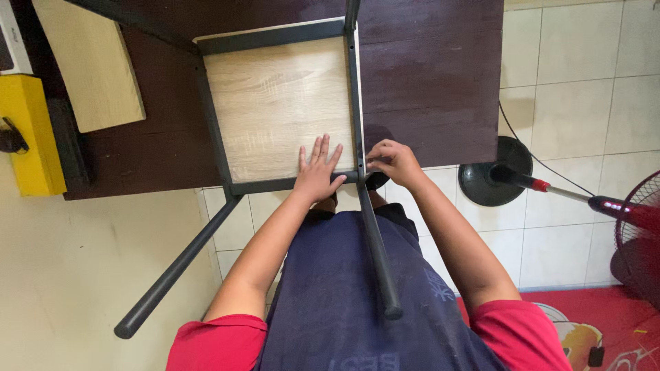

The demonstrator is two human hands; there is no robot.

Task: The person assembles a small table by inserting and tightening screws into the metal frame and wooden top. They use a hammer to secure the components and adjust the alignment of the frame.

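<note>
A small stool or table lies upside down on a dark brown tabletop (426, 75). Its light wood panel (275, 103) sits inside a dark metal frame (210, 117), and two dark legs (175, 271) stick out toward me. My left hand (317, 172) lies flat, fingers spread, on the panel's near edge. My right hand (390, 161) has its fingers pinched at the frame's near right corner, where the right leg (377, 254) joins; whatever small thing it pinches is hidden.
A loose light wood board (89, 62) lies at the table's left. A yellow box (27, 130) stands further left. A standing fan, with round base (491, 178) and red-black pole (605, 205), is on the tiled floor to the right.
</note>
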